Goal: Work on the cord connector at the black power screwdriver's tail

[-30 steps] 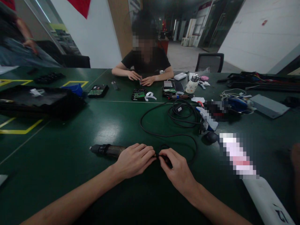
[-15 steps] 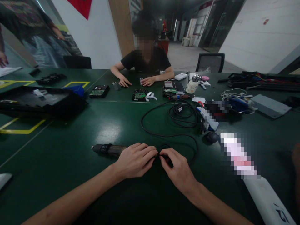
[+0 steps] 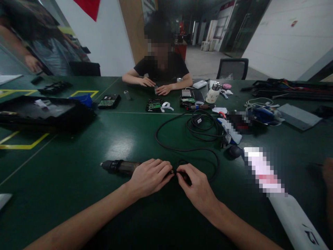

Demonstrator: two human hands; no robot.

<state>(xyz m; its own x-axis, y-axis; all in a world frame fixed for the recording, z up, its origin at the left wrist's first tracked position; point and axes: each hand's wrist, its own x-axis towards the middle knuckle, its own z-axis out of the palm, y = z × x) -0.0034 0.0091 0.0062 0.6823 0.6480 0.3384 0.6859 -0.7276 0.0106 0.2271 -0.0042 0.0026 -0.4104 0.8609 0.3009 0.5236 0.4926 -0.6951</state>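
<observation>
My left hand (image 3: pixel 151 177) is closed over the rear of an electric screwdriver (image 3: pixel 122 167) that lies on the green table, its tip pointing left. The screwdriver's tail end peeks out beyond my fingertips. Close to its right, my right hand (image 3: pixel 197 187) pinches the end of a black power cable (image 3: pixel 213 152); the connector itself is mostly covered by the fingers. A small gap shows between the fingertips of both hands. The cable loops away from my right hand toward a coil farther back on the table.
Across the table sits a person (image 3: pixel 161 66) with hands on a small metal cylinder. Circuit-board units (image 3: pixel 154 105), a bottle (image 3: pixel 212 94) and a black tray (image 3: pixel 47 113) stand farther back. At right lies a long white object (image 3: pixel 299 218). Another person stands at far left.
My two hands stay nearly still, though the screwdriver's tail end shows more clearly. The seated person's hand has moved to the small cylinder. The standing person's arm has shifted.
</observation>
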